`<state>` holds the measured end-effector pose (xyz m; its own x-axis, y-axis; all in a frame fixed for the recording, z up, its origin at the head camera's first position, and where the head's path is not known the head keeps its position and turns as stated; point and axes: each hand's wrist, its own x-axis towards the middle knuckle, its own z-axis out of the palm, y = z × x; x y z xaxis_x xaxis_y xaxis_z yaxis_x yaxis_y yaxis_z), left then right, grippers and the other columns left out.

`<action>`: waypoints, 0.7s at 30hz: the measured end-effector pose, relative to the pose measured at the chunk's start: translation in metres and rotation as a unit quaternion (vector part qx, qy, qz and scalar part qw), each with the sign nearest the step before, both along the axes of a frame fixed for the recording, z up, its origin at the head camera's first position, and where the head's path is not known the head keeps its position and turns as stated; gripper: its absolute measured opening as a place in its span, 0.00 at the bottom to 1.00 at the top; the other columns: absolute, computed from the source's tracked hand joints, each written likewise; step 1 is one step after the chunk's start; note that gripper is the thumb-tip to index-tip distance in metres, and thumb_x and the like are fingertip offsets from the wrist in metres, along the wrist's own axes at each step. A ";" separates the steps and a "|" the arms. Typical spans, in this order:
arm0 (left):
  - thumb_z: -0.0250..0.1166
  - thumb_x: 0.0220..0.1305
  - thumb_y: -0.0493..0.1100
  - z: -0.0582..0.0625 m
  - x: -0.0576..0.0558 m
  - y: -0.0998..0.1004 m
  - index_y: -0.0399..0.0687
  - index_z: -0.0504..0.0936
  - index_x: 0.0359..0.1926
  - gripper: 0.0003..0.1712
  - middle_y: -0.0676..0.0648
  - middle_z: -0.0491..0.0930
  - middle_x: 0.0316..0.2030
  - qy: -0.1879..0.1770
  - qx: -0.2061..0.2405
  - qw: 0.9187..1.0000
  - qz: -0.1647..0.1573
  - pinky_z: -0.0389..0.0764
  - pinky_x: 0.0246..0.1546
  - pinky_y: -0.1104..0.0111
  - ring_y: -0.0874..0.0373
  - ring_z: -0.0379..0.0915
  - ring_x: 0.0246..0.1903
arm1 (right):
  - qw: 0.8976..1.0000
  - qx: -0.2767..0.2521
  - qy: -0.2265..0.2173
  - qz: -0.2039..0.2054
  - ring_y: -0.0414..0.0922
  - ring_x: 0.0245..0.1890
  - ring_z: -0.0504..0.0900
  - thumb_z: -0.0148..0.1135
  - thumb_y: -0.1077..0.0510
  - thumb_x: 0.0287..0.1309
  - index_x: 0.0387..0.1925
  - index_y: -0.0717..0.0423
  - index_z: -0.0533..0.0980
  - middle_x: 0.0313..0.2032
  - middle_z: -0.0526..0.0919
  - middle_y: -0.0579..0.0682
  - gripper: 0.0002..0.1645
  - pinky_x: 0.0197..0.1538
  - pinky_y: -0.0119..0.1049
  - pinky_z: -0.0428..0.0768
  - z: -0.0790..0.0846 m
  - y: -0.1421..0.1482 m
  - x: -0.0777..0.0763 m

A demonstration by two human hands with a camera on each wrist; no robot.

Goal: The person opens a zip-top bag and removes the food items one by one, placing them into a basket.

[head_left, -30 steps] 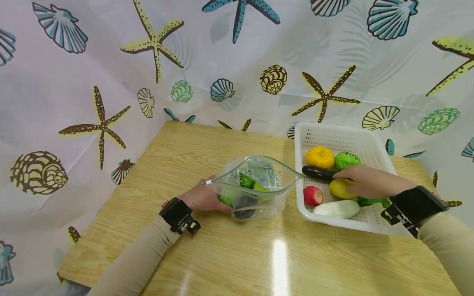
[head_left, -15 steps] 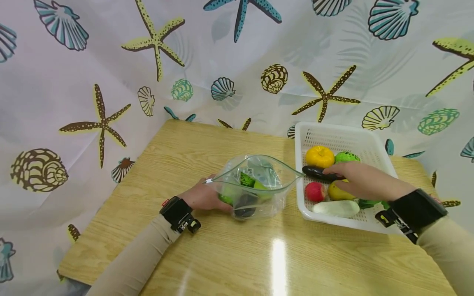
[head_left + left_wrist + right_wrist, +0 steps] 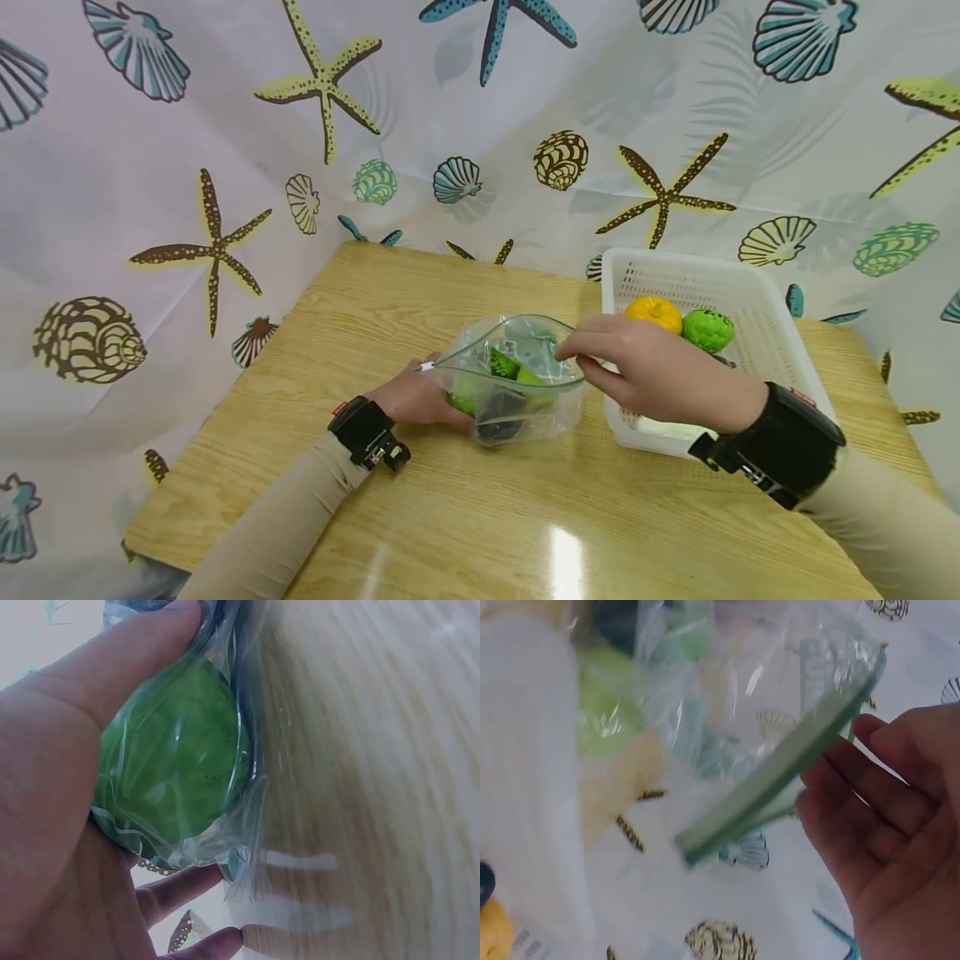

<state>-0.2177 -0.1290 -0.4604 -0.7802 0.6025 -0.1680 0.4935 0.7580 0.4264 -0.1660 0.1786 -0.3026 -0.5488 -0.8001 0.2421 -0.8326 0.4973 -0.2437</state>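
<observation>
Head view: the left hand (image 3: 420,398) holds the side of a clear bag (image 3: 557,415) with green things (image 3: 504,364) in it. The right hand (image 3: 648,368) is at its edge, but I cannot tell if it pinches. The bag sits on the tabletop (image 3: 450,517).

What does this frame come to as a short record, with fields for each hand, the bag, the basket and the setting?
left hand: holds the clear zip bag at its left side, thumb across the plastic
right hand: at the right end of the bag's mouth; pinching or not, cannot tell
bag contents: green items and a dark item; mouth open
white basket: right of the bag; yellow pumpkin shape, green bumpy item, more partly hidden
setting: wooden table, sea-patterned cloth behind
</observation>
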 end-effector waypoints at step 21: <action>0.67 0.39 0.76 -0.013 -0.007 -0.002 0.61 0.40 0.75 0.69 0.54 0.55 0.69 0.010 -0.017 1.000 -0.005 0.60 0.56 0.48 0.54 0.50 0.62 | 0.950 0.256 -0.172 0.044 0.40 0.44 0.74 0.52 0.75 0.46 0.50 0.50 0.77 0.50 0.80 0.46 0.30 0.45 0.36 0.77 -0.047 -0.061 -0.029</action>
<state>-0.2242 -0.1308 -0.4731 -0.7781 0.6040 -0.1725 0.5090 0.7672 0.3903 -0.1947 0.1175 -0.3494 -0.4498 -0.8117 -0.3727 -0.7914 0.5556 -0.2549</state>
